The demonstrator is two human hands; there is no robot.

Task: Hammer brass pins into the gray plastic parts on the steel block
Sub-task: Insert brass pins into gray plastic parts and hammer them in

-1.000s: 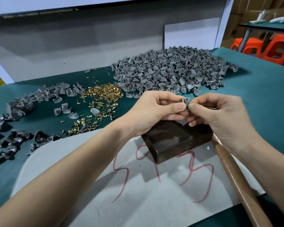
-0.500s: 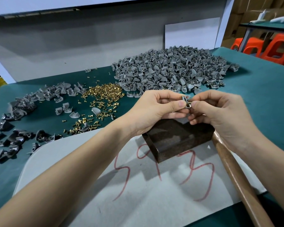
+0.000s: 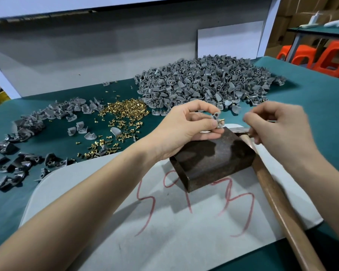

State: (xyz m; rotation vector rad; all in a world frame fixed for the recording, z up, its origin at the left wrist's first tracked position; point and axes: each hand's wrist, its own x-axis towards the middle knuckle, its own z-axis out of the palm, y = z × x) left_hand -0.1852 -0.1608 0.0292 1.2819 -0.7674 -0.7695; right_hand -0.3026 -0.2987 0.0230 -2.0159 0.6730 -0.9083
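My left hand [image 3: 186, 128] pinches a small gray plastic part [image 3: 216, 119] above the far edge of the dark steel block [image 3: 213, 159]. A brass pin [image 3: 221, 120] sticks out of the part's right side. My right hand [image 3: 276, 128] hovers to the right of the part, apart from it and blurred, with curled fingers that hold nothing I can see. The hammer [image 3: 278, 196] lies right of the block, its wooden handle running toward me and its head partly hidden under my right hand.
A large heap of gray parts [image 3: 204, 83] lies at the back. Loose brass pins [image 3: 123, 116] and more gray parts [image 3: 47, 118] spread to the left on the green table [image 3: 311, 106]. The block sits on a gray sheet [image 3: 164, 222] marked in red.
My right hand has let go of the part and pulled away to the right. The brass pin now shows, sticking out of the part held by my left hand.
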